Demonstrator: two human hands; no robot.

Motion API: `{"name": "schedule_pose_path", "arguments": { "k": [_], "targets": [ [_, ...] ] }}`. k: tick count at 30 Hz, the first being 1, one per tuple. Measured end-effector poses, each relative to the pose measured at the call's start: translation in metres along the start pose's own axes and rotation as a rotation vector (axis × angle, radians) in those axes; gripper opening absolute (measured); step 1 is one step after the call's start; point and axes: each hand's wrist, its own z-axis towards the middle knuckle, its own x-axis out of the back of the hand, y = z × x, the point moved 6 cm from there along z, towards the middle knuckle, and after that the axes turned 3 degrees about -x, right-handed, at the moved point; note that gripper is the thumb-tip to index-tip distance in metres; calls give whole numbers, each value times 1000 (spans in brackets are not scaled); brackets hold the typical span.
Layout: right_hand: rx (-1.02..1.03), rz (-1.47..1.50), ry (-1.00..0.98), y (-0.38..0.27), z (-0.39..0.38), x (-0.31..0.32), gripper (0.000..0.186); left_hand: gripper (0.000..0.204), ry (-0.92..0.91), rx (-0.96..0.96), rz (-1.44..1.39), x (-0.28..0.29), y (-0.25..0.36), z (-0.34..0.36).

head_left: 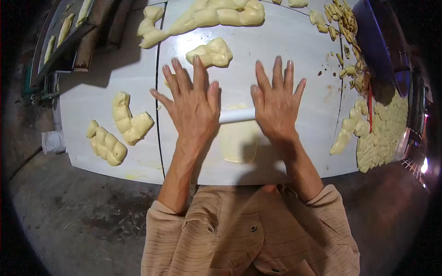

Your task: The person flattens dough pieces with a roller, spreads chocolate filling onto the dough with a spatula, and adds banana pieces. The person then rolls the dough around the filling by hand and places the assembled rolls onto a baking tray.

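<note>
A white rolling pin [237,115] lies crosswise over a thin, flattened sheet of pale yellow dough [238,145] on the white table. My left hand [191,103] lies over the pin's left end, fingers stretched out and spread. Over its right end rests my right hand [277,103], also flat with fingers apart. Both palms hide the pin's ends. Just beyond my left fingertips sits a lump of dough [214,52], partly covered by those fingers.
Braided dough pieces [108,146] and a bent dough piece [131,118] lie at left. A long dough strip [221,14] stretches across the back. On the right are many flat dough pieces [384,129], brownish slices [343,20] and a blue basin [380,41]. Trays [64,39] stand at upper left.
</note>
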Motion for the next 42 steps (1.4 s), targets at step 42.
{"name": "schedule_pose_path", "arguments": {
  "k": [42],
  "targets": [
    [-722, -37, 361, 232, -194, 79, 50, 45, -307, -820, -406, 10, 223, -56]
  ]
}}
